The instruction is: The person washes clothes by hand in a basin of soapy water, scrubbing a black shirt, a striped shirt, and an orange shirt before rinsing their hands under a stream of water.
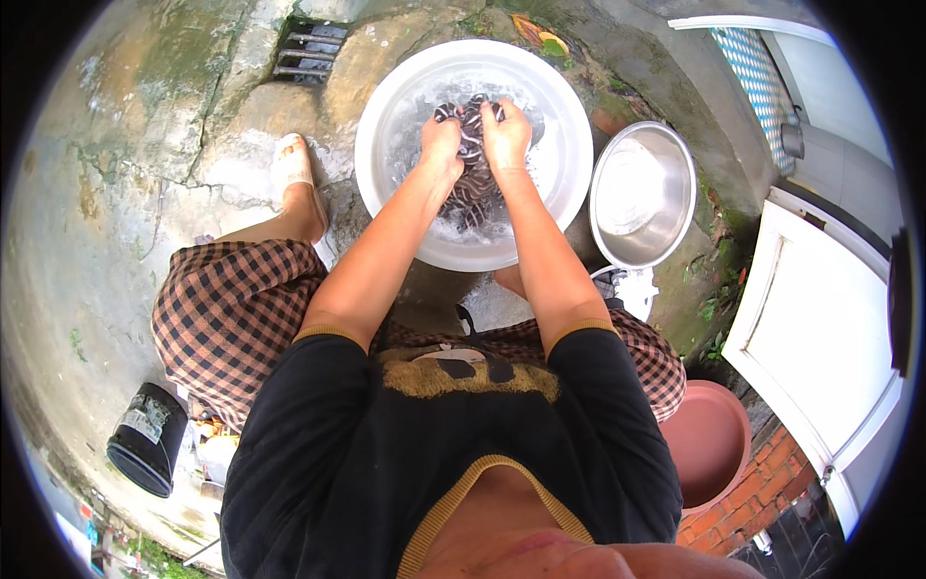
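A dark cloth with pale stripes [474,181] lies bunched in soapy water inside a round white plastic basin [372,145]. My left hand [441,145] grips the cloth on its left side, with a fold showing above the fingers. On the other side my right hand [506,136] is closed around another bunch of it. Both hands are over the middle of the basin, close together, and the cloth between them is gathered upward. Its lower part trails into the suds [499,230] towards me. Some of my fingertips are hidden in the folds.
To the right of the basin stands a stainless steel bowl [640,242], with a container of white and dark cloths [633,289] below it. A reddish plastic basin [709,441] and a white door [817,333] are farther right. A drain grate [309,54] lies upper left, a black bucket [148,438] lower left.
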Demonstrator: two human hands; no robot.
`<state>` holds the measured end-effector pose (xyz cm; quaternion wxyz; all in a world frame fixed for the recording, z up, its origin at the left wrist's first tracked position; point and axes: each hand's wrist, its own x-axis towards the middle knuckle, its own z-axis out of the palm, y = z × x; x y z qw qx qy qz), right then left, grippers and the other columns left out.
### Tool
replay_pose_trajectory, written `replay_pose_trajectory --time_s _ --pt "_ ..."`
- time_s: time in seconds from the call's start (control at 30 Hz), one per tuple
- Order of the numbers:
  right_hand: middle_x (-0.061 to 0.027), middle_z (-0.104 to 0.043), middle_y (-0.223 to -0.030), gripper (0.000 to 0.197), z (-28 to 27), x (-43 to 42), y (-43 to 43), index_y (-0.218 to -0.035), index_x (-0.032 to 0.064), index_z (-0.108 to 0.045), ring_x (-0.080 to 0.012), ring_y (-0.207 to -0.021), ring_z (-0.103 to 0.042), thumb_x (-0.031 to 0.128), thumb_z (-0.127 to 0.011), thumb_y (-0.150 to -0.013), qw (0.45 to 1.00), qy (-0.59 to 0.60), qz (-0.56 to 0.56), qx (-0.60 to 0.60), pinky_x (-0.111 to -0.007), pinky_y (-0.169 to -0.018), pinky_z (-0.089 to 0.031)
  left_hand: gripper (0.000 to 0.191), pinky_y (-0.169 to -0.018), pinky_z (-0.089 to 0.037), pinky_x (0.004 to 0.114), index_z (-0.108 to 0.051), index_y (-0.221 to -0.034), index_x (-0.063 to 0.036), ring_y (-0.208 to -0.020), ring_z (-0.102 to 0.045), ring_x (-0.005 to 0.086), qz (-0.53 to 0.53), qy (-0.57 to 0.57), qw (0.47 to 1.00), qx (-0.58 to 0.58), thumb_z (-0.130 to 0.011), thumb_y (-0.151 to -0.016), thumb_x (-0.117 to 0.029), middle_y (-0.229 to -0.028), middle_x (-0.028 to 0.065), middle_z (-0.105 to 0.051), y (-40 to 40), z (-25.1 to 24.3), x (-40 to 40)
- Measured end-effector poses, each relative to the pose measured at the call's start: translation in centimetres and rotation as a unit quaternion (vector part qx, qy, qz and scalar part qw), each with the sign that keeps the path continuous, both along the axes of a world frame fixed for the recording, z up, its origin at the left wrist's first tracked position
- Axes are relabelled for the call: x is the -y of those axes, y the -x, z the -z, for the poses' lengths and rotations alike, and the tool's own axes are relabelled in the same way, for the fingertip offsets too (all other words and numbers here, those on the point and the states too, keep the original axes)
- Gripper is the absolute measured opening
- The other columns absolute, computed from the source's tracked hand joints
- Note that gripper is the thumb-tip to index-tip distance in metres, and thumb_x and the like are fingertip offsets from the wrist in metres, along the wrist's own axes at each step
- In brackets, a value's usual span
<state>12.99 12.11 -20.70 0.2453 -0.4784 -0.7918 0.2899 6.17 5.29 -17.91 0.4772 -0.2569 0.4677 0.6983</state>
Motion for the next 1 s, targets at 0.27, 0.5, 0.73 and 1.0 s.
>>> replay_pose_trajectory --time_s 0.27,0.5,0.73,1.0 --pt "-0.0084 -0.057 -0.069 0.02 -4.8 5.6 2.7 -0.068 0.0059 -0.057 -0.0276 -0.064 -0.055 0.022 -0.067 -0.074 0.985 0.003 -0.165 -0.05 -0.035 -0.058 -0.046 0.034 -0.058 -0.049 0.042 -0.057 -0.087 -0.0068 -0.06 -0.057 0.0221 0.038 -0.01 0.999 0.004 -0.045 -0.092 -0.038 -0.071 0.0094 -0.059 2.7 4.9 2.5" --pt "-0.013 -0.053 -0.065 0.024 -2.8 1.7 0.5 -0.069 0.0006 -0.055 -0.0309 -0.059 -0.052 0.02 -0.065 -0.08 0.991 0.114 -0.024 -0.064 -0.039 -0.058 -0.044 0.03 -0.061 -0.054 0.038 -0.058 -0.09 -0.0042 -0.067 -0.063 0.0215 -0.001 -0.028 0.997 0.071 -0.044 -0.095 -0.031 -0.08 0.0098 -0.064 0.1 1.8 0.2" --pt "-0.0147 -0.049 -0.061 0.027 -3.0 2.1 1.6 -0.068 0.0025 -0.052 -0.0322 -0.054 -0.048 0.023 -0.063 -0.082 0.993 0.095 -0.06 -0.043 -0.038 -0.053 -0.042 0.033 -0.061 -0.053 0.038 -0.053 -0.098 -0.0027 -0.068 -0.061 0.0238 0.018 -0.008 0.997 0.069 -0.04 -0.098 -0.033 -0.08 0.0123 -0.061 1.8 2.4 0.6" --pt "-0.0241 -0.058 -0.098 0.039 4.2 -6.6 -10.4 -0.114 0.0086 -0.051 -0.0395 -0.094 -0.057 0.029 -0.061 -0.083 0.991 0.057 0.023 0.117 -0.045 -0.083 -0.044 0.047 -0.09 -0.046 0.042 -0.051 -0.129 -0.0207 -0.112 -0.051 0.0337 0.282 -0.007 0.907 -0.313 -0.063 -0.084 -0.025 -0.133 0.0157 -0.044 3.7 0.6 -0.1"
